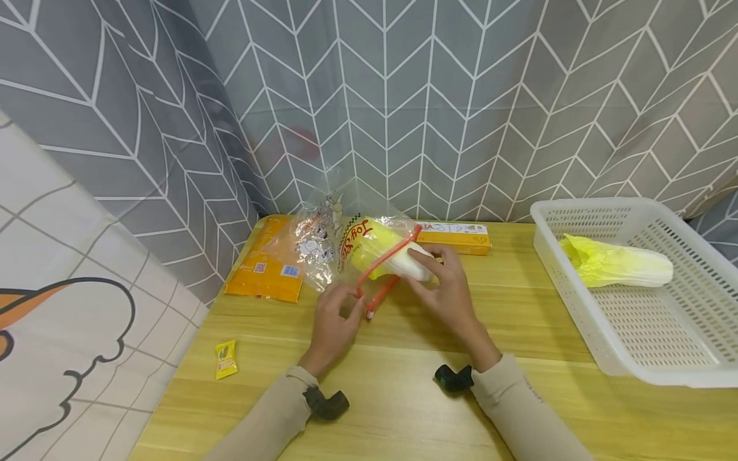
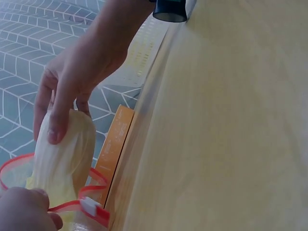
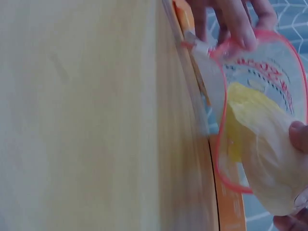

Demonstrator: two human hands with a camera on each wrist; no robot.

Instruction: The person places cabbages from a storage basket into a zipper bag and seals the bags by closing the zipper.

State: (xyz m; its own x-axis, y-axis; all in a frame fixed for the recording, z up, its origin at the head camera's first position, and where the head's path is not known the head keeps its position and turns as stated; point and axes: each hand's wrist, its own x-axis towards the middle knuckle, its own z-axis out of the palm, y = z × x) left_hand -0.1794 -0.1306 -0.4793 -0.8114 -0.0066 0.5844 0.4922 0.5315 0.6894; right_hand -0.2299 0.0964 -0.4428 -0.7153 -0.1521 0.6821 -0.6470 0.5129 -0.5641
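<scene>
1. The right hand (image 1: pixel 446 282) is gripping the white stem end of a napa cabbage (image 1: pixel 389 256), fingers curled round it, and is pushing its yellow leafy end into a clear zip bag (image 1: pixel 340 246) with a red zipper rim (image 1: pixel 386 269)
2. The left hand (image 1: pixel 337 314) is pinching the near edge of that rim, just by the white slider (image 2: pixel 90 206), holding the mouth open; the bag is lying on the desk (image 1: pixel 403 358) straight ahead of both hands
3. Judged from this, the loading step is under way: the leaves are inside, while the stem under the right hand's fingers is outside the rim
4. The next move is likely calling for the right hand to push the stem past the rim while the left is keeping the mouth wide
5. Beyond the left hand an orange packet (image 1: pixel 265 266) is lying under the bag; beyond the right hand sits an orange box (image 1: pixel 455 237)
6. Well off to the right hand's side, a white basket (image 1: pixel 663 346) is holding another napa cabbage (image 1: pixel 617 266); a small yellow sachet (image 1: pixel 226 358) is lying off to the left hand's outer side
</scene>
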